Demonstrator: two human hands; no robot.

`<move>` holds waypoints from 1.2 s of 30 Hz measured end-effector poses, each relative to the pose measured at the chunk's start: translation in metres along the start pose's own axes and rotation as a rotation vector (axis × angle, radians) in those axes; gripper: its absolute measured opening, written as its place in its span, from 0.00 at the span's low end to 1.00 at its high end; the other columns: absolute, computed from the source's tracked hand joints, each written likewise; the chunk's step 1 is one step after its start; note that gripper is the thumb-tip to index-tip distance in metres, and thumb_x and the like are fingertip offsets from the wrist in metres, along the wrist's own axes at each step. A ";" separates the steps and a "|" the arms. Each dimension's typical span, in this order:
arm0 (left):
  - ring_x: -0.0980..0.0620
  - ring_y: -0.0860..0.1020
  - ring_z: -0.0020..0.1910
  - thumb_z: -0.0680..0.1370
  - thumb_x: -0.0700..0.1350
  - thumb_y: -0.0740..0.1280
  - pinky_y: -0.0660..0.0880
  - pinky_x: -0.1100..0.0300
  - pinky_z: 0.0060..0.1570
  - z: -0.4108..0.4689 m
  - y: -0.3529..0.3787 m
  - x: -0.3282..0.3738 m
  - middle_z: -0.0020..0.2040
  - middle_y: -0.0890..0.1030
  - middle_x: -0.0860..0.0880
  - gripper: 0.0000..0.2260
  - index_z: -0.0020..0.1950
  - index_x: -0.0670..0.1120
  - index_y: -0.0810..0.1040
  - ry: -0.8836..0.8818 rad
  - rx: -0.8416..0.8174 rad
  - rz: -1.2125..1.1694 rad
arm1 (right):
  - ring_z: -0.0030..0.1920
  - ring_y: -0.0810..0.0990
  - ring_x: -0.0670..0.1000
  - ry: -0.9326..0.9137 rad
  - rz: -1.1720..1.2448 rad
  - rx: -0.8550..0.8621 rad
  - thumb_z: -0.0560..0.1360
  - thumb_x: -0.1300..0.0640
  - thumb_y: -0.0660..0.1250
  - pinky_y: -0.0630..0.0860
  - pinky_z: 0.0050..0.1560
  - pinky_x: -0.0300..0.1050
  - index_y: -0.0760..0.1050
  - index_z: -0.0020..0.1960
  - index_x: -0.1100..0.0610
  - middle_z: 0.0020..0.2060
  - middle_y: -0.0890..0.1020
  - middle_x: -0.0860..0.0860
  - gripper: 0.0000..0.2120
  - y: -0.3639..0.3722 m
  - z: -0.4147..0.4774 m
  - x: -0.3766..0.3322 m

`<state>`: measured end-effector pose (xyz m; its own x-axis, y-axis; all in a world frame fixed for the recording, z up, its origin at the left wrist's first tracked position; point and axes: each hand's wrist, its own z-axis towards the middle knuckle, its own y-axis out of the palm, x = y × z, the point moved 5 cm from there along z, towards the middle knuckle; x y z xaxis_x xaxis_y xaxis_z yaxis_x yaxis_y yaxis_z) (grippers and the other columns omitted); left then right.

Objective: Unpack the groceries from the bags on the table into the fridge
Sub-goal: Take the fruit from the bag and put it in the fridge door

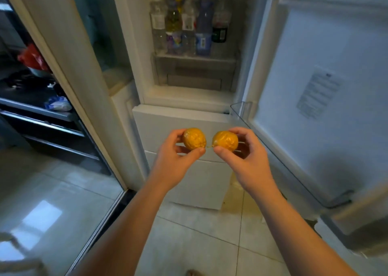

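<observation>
Two yellow fruits, left fruit [194,138] gripped in left hand [178,162], right fruit [225,140] gripped in right hand [245,160]

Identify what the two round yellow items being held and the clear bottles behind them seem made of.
Two round yellow-orange fruits: natural rind, dull and wrinkled, possibly waxy; kind unclear. Clear capped bottles: likely thin plastic, glossy, see-through, with paper labels.

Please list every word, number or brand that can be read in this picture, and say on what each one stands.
No text here can be read.
On the sticker inside the fridge door: printed lines, too blurred.
On the bottles: labels too small and blurred.
The left fruit in the left hand, right fruit in the right hand: no print.
</observation>
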<state>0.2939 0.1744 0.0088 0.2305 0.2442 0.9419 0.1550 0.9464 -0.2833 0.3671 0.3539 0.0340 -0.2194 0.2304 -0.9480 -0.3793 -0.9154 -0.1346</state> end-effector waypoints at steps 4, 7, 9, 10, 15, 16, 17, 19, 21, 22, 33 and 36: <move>0.57 0.81 0.50 0.72 0.49 0.78 0.79 0.66 0.46 0.054 0.016 0.014 0.58 0.79 0.52 0.22 0.63 0.54 0.75 0.078 -0.062 0.020 | 0.51 0.82 0.50 -0.012 -0.059 0.113 0.67 0.47 0.78 0.81 0.50 0.44 0.75 0.59 0.48 0.51 0.82 0.47 0.23 -0.010 0.035 -0.003; 0.55 0.79 0.52 0.72 0.50 0.78 0.80 0.60 0.50 0.089 0.031 0.024 0.59 0.77 0.51 0.24 0.65 0.54 0.74 0.140 -0.135 0.044 | 0.51 0.82 0.47 -0.009 -0.124 0.203 0.67 0.46 0.78 0.80 0.51 0.43 0.74 0.59 0.47 0.51 0.81 0.45 0.23 -0.022 0.049 -0.004; 0.56 0.79 0.52 0.72 0.49 0.78 0.80 0.58 0.50 0.108 0.042 0.032 0.59 0.77 0.52 0.24 0.65 0.55 0.75 0.189 -0.199 0.046 | 0.49 0.81 0.44 0.012 -0.194 0.270 0.69 0.48 0.78 0.78 0.49 0.38 0.74 0.59 0.48 0.50 0.81 0.43 0.22 -0.031 0.057 -0.003; 0.57 0.79 0.52 0.72 0.48 0.78 0.80 0.58 0.50 0.117 0.049 0.035 0.59 0.77 0.52 0.24 0.65 0.56 0.75 0.213 -0.232 0.046 | 0.48 0.80 0.44 0.028 -0.235 0.309 0.69 0.48 0.78 0.77 0.48 0.37 0.74 0.58 0.48 0.49 0.81 0.43 0.21 -0.036 0.060 -0.002; 0.58 0.76 0.52 0.73 0.51 0.76 0.76 0.62 0.50 0.157 0.081 0.049 0.59 0.74 0.56 0.25 0.68 0.55 0.74 0.302 -0.412 0.100 | 0.48 0.78 0.45 0.138 -0.359 0.474 0.69 0.45 0.77 0.76 0.47 0.42 0.74 0.59 0.47 0.48 0.79 0.42 0.22 -0.056 0.076 0.005; 0.57 0.76 0.53 0.74 0.51 0.75 0.75 0.63 0.49 0.163 0.086 0.052 0.59 0.73 0.56 0.25 0.69 0.55 0.73 0.325 -0.459 0.130 | 0.48 0.78 0.44 0.169 -0.386 0.484 0.70 0.45 0.76 0.76 0.47 0.42 0.73 0.60 0.47 0.49 0.78 0.42 0.22 -0.058 0.079 0.006; 0.56 0.76 0.54 0.74 0.52 0.75 0.74 0.63 0.49 0.169 0.092 0.055 0.60 0.73 0.55 0.25 0.70 0.55 0.72 0.350 -0.506 0.167 | 0.48 0.78 0.44 0.202 -0.414 0.490 0.70 0.45 0.76 0.76 0.47 0.42 0.73 0.60 0.47 0.49 0.78 0.42 0.22 -0.061 0.082 0.008; 0.53 0.75 0.54 0.74 0.53 0.74 0.76 0.58 0.52 0.182 0.103 0.059 0.61 0.73 0.54 0.26 0.70 0.55 0.70 0.402 -0.580 0.257 | 0.48 0.77 0.43 0.281 -0.487 0.489 0.70 0.45 0.76 0.76 0.47 0.42 0.72 0.62 0.47 0.50 0.77 0.42 0.23 -0.064 0.089 0.012; 0.52 0.76 0.54 0.74 0.54 0.74 0.77 0.53 0.53 0.194 0.114 0.062 0.62 0.74 0.53 0.26 0.70 0.55 0.70 0.433 -0.655 0.341 | 0.48 0.78 0.46 0.370 -0.577 0.474 0.71 0.45 0.75 0.78 0.49 0.46 0.71 0.62 0.48 0.50 0.77 0.45 0.24 -0.067 0.095 0.019; 0.51 0.76 0.54 0.74 0.54 0.73 0.77 0.53 0.52 0.198 0.119 0.063 0.62 0.75 0.52 0.25 0.69 0.55 0.70 0.443 -0.698 0.378 | 0.49 0.78 0.48 0.415 -0.622 0.465 0.71 0.45 0.75 0.79 0.50 0.49 0.71 0.62 0.49 0.51 0.77 0.47 0.24 -0.068 0.098 0.022; 0.47 0.79 0.41 0.73 0.55 0.63 0.76 0.56 0.39 0.210 0.176 0.064 0.43 0.80 0.48 0.13 0.50 0.49 0.80 0.471 -0.990 0.943 | 0.31 0.71 0.52 0.703 -0.847 0.335 0.70 0.53 0.68 0.66 0.30 0.42 0.72 0.33 0.56 0.28 0.74 0.50 0.10 -0.071 0.117 0.044; 0.47 0.77 0.37 0.71 0.52 0.66 0.69 0.58 0.34 0.214 0.187 0.065 0.39 0.78 0.49 0.10 0.44 0.47 0.79 0.455 -1.002 1.076 | 0.34 0.75 0.53 0.731 -0.876 0.320 0.70 0.53 0.67 0.68 0.31 0.42 0.76 0.36 0.57 0.30 0.76 0.51 0.08 -0.070 0.120 0.051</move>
<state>0.1326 0.4120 0.0553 0.8884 0.4376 0.1389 0.2471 -0.2007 -0.9480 0.2746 0.4688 0.0299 0.7534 0.3998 -0.5220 -0.3749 -0.3911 -0.8406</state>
